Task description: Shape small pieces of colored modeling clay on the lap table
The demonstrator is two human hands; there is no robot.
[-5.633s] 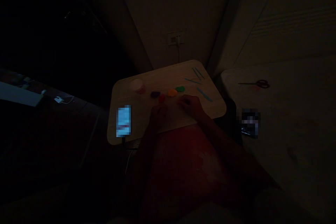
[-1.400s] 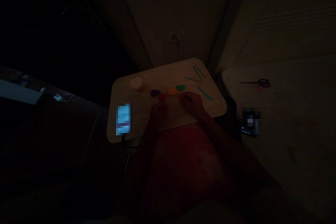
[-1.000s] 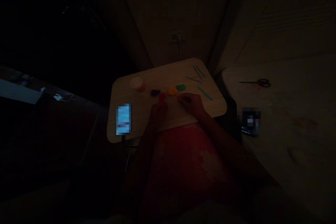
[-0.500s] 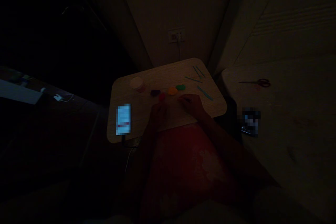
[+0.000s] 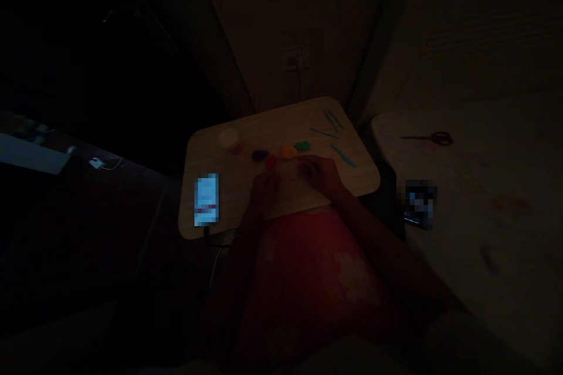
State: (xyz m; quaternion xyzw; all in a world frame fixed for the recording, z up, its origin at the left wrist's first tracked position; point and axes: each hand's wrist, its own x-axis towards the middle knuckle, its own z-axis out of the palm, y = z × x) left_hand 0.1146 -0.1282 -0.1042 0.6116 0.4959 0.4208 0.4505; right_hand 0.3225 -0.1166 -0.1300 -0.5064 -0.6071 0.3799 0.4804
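Because the light is so dim, the grip of the bare left hand [image 5: 265, 186] reads only as curled fingers just short of a small, rounded red lump of dough-like material [image 5: 271, 162]; whether it clasps anything cannot be told. The bare right hand [image 5: 321, 176] is bent too, its index finger extended toward an irregular orange lump of similar stuff [image 5: 289, 153], touching or just beside it; what that grip contains, if anything, is likewise hidden. Both lumps lie on the pale, wood-grained, round-cornered surface [image 5: 237, 181], beyond the left hand. The step in hand looks like finger work on soft pieces, and the next move seems to call for a light, precise pinch. The red lump shows no clear long axis; the orange one runs roughly left to right. So do a flattened dark purple lump [image 5: 260, 155] and, farther off, an oblong green lump [image 5: 302, 146].
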